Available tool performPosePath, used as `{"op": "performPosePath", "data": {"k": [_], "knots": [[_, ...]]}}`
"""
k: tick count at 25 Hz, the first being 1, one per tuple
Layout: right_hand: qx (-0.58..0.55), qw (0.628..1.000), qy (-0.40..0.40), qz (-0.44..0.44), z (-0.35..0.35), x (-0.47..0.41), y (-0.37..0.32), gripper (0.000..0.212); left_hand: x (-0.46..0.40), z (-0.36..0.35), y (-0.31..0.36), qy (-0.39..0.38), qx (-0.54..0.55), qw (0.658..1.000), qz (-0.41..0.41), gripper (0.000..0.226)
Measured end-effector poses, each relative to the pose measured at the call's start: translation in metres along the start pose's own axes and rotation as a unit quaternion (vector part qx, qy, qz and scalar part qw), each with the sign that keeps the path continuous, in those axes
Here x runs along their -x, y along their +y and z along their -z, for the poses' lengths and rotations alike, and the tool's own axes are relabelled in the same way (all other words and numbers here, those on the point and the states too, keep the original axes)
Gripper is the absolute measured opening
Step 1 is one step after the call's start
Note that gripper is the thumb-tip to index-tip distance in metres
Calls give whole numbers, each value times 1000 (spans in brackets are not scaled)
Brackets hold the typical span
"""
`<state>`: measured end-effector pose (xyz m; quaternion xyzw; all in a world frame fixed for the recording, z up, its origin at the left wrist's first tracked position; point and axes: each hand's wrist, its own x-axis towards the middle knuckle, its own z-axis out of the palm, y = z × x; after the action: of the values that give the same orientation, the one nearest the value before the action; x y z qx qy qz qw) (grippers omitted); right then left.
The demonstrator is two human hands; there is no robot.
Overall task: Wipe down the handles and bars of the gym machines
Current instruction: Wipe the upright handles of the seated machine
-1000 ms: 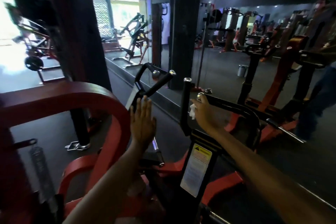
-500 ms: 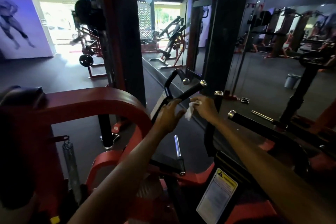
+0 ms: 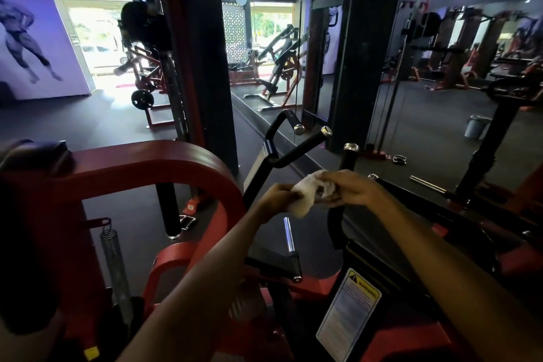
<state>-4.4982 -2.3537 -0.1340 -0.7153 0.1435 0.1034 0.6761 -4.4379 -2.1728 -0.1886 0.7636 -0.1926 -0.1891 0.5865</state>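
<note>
Left hand (image 3: 277,198) and right hand (image 3: 351,188) each pinch an end of the white cloth (image 3: 308,195), held between them in the air. The cloth sits just below the slanted black handle (image 3: 302,147) and beside the upright black bar (image 3: 349,157). A red frame (image 3: 164,161) arches left of the handle, a warning label (image 3: 348,313) lies below it, and a mirror (image 3: 440,67) stands behind.

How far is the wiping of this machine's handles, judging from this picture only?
Done: nothing can be confirmed; no handle looks visibly wiped or wet. In hand: both the left hand and the right hand hold the white cloth between them, touching no bar. Left: the angled black handle and the upright black handle just beyond the hands seem to wait for wiping.
</note>
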Motion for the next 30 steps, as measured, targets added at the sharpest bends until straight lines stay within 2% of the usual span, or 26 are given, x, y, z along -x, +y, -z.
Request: {"op": "performPosePath", "data": {"k": [2, 3, 7, 9, 11, 13, 17, 20, 22, 24, 27, 30], "knots": [[-212, 977, -30, -18, -4, -2, 7, 30, 3, -2, 2, -9, 123, 992, 39, 31], [-246, 969, -23, -14, -6, -6, 13, 34, 3, -3, 3, -1, 154, 987, 48, 31], [-156, 987, -38, -1, -22, -8, 26, 43, 11, -3, 1, 42, 151, 985, 75, 22], [-142, 990, -20, -5, -30, -5, 23, 32, 14, -1, -3, 31, 142, 988, 43, 21], [-223, 974, 24, -21, -38, -6, 20, 10, 14, 2, -9, 15, 156, 987, 37, 19], [-283, 956, 77, -28, -42, -8, 25, 16, 13, 3, -13, 14, 167, 985, 38, 19], [-177, 982, 60, 29, -49, -6, 31, 20, 12, 2, -20, 61, 183, 981, 20, 11], [-160, 979, 106, 71, -55, -6, 28, 35, 11, 1, -23, 127, 195, 972, -3, 22], [-121, 984, 102, 75, -57, -4, 28, 29, 8, 1, -23, 141, 145, 979, -31, 13], [-85, 989, 95, 77, -57, -5, 29, 23, 5, 3, -22, 126, 96, 986, -51, 21], [-81, 987, 96, 95, -58, -2, 29, 17, 7, 3, -23, 107, 12, 990, -86, 19], [42, 986, 120, 111, -60, 0, 31, 28, 4, 4, -28, 140, -103, 972, -156, 24]]}}
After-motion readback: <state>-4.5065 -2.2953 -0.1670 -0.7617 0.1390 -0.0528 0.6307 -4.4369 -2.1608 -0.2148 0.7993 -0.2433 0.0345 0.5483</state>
